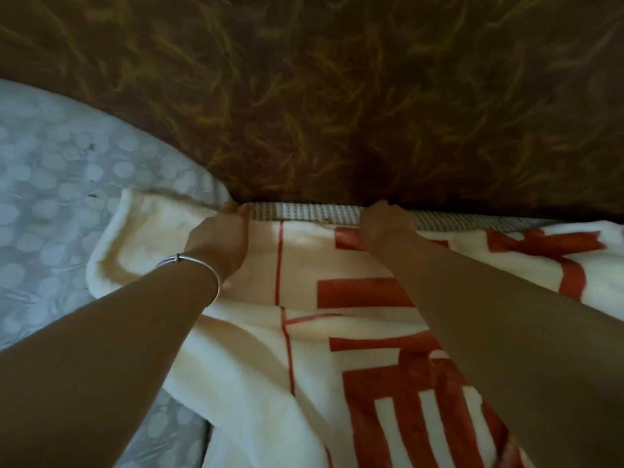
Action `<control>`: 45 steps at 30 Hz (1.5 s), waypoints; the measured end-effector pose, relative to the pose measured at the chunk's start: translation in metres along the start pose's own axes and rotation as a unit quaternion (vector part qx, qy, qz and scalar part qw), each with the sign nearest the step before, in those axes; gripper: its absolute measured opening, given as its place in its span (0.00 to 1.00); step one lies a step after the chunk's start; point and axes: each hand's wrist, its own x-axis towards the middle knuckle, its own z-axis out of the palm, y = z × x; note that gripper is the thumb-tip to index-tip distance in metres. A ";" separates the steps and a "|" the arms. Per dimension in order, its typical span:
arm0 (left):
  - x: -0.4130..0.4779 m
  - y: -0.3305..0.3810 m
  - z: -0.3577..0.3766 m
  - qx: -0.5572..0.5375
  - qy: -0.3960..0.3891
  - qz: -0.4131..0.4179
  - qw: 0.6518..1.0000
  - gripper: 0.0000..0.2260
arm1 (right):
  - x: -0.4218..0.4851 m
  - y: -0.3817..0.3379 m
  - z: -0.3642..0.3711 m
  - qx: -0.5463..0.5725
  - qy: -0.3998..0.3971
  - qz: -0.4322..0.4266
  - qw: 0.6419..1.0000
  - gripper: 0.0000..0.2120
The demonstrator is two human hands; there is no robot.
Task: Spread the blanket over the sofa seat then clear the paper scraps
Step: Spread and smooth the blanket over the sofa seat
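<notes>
A cream blanket (304, 332) with large red-orange block patterns lies over the sofa seat, its far edge near the base of the backrest. My left hand (219, 238), a silver bangle on its wrist, grips that far edge with curled fingers. My right hand (385, 224) grips the same edge further right, fingertips tucked at the crease under the backrest. The blanket's left corner (135, 211) is folded and rumpled. No paper scraps are in view.
The brown backrest (337, 96) with a yellow streak pattern fills the top. A strip of pale checked mesh fabric (304, 211) shows along the crease. A grey-blue cover with pale ovals (50, 180) lies on the seat at the left.
</notes>
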 end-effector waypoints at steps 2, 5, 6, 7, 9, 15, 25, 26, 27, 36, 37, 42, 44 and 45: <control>0.006 0.001 0.005 0.036 -0.017 -0.010 0.999 0.19 | 0.004 0.009 0.004 -0.034 -0.032 0.000 0.999 0.22; 0.010 -0.003 0.011 0.045 -0.027 -0.019 0.998 0.18 | 0.010 0.011 0.003 -0.018 -0.018 -0.007 1.000 0.19; 0.012 -0.005 0.011 0.027 -0.013 -0.019 0.999 0.18 | 0.010 0.011 0.000 0.010 0.007 -0.004 1.000 0.18; 0.014 -0.009 0.010 -0.003 0.015 -0.021 1.000 0.18 | 0.011 0.011 -0.004 0.036 0.042 0.003 0.998 0.17; 0.022 -0.017 0.002 -0.066 0.086 -0.040 0.993 0.15 | 0.018 0.013 -0.010 0.078 0.127 0.025 0.989 0.17; 0.034 -0.013 -0.007 -0.001 0.078 -0.084 0.993 0.15 | 0.030 -0.003 0.011 0.108 0.091 -0.045 0.989 0.17; 0.043 0.033 0.010 -0.050 0.001 0.000 0.999 0.19 | 0.035 0.035 0.016 0.104 0.078 0.006 0.992 0.16; 0.045 0.036 0.011 -0.038 -0.017 -0.007 0.999 0.18 | 0.035 0.035 0.018 0.107 0.069 -0.009 0.992 0.16; 0.047 0.037 0.011 -0.026 -0.023 -0.018 0.999 0.17 | 0.036 0.035 0.020 0.114 0.068 -0.017 0.991 0.16; 0.026 0.108 0.019 0.019 0.071 0.186 0.980 0.17 | 0.027 0.067 0.027 0.186 0.172 -0.016 0.967 0.13; 0.026 0.123 0.025 0.020 0.068 0.222 0.972 0.17 | 0.027 0.079 0.027 0.187 0.183 0.003 0.965 0.14; 0.025 0.212 0.042 -0.017 0.077 0.299 0.951 0.19 | 0.028 0.179 0.037 0.128 0.172 0.129 0.968 0.14; 0.025 0.246 0.047 -0.040 0.060 0.310 0.948 0.22 | 0.026 0.218 0.046 0.110 0.159 0.145 0.970 0.14; 0.026 0.265 0.050 -0.041 0.056 0.315 0.946 0.23 | 0.025 0.236 0.051 0.104 0.155 0.149 0.971 0.13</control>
